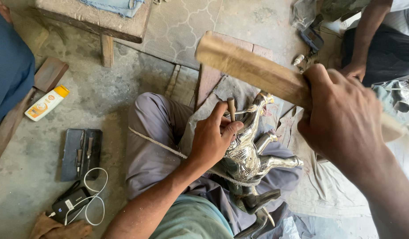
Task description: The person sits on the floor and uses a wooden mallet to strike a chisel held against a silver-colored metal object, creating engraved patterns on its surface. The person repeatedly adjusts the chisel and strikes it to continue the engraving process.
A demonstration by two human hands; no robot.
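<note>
Head view looked down on a person seated cross-legged on a concrete floor, with a shiny metal horse figure lying across the lap on grey trousers. All positions below are given relative to that horse. The left hand rested against the horse's neck, fingers closed around a small punch held upright, its tip touching the metal. The right hand was up and to the right of the horse, fist clamped on a wooden mallet whose flat head hung above the horse's head, apart from the punch. A thin cord ran across the thigh to the left of the horse. Well to the left lay a dark tray holding small tools, a black device with a white cable below it, and a white tube with an orange cap farther up. A wooden bench stood far above-left. Another person's arm was at upper right, well apart from the horse.
</note>
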